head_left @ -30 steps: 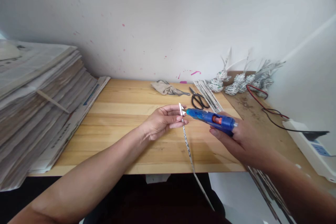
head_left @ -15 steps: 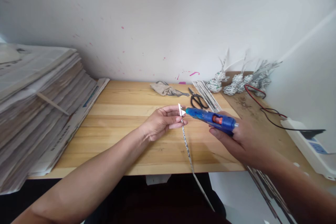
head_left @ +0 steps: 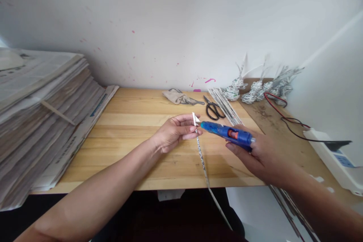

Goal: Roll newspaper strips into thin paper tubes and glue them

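Note:
My left hand (head_left: 178, 130) pinches a thin rolled newspaper strip (head_left: 201, 155) near its top, above the wooden table. The strip's white folded end sticks up past the fingers, and its long tail hangs down over the table's front edge. Wrapped round a blue glue gun (head_left: 227, 132) is my right hand (head_left: 252, 151). The gun's nozzle points left and sits at the white end of the strip; whether it touches the paper I cannot tell.
Black-handled scissors (head_left: 214, 109), a beige cloth (head_left: 178, 97) and several paper sticks (head_left: 225, 106) lie behind my hands. Woven paper figures (head_left: 235, 89) stand at the back right. A power strip (head_left: 331, 159) with cables is at right; a tall newspaper stack (head_left: 56, 102) rises at left.
The glue gun's nozzle has dropped slightly along the strip's white end, and the gun has shifted a little down and left. My left hand stays almost still.

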Demonstrator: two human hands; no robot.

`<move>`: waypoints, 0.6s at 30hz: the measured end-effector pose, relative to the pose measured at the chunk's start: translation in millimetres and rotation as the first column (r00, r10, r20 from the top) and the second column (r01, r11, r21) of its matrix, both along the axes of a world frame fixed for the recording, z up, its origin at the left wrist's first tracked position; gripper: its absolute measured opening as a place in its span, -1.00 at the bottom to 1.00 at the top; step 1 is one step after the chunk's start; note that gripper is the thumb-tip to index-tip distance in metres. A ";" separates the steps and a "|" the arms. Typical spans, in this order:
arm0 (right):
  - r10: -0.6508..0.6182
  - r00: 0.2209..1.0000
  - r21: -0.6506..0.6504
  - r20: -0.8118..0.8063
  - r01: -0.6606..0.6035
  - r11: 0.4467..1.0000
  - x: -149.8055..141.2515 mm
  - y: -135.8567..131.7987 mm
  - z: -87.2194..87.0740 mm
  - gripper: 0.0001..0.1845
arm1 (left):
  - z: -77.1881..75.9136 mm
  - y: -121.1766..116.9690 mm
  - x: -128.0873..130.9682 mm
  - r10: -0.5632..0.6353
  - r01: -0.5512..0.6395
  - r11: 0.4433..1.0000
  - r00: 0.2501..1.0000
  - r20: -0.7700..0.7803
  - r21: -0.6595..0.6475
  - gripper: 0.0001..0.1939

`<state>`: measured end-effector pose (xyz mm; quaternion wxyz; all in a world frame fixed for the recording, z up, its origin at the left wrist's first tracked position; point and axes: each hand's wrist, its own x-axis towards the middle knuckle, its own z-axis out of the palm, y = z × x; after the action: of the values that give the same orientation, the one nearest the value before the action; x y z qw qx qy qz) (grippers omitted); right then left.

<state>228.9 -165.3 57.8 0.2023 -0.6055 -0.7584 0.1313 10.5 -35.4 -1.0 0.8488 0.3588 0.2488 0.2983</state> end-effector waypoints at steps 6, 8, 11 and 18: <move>-0.045 0.999 -0.003 -0.009 0.045 0.999 -2.5 1.9 3.3 -0.83 | -0.2 -0.9 -1.0 -0.013 0.013 1.000 1.000 0.012 -0.007 -0.64; -0.047 0.999 -0.001 -0.006 0.047 0.999 -3.2 3.1 3.2 -0.82 | 0.0 -1.1 -1.0 -0.010 0.010 1.000 1.000 0.010 -0.005 -0.64; -0.027 1.000 0.004 0.002 0.027 1.000 -3.1 3.4 1.4 -0.83 | 0.4 -0.6 -0.8 -0.004 0.004 1.000 1.000 0.009 -0.005 -0.63; -0.006 1.000 0.008 0.013 0.006 1.000 -1.6 -1.0 0.2 -0.86 | 1.2 -0.4 0.2 0.006 -0.006 1.000 1.000 0.003 -0.004 -0.63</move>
<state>227.3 -166.3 58.0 0.2001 -0.6079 -0.7584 0.1235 10.7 -35.8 0.3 0.8489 0.3561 0.2490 0.3008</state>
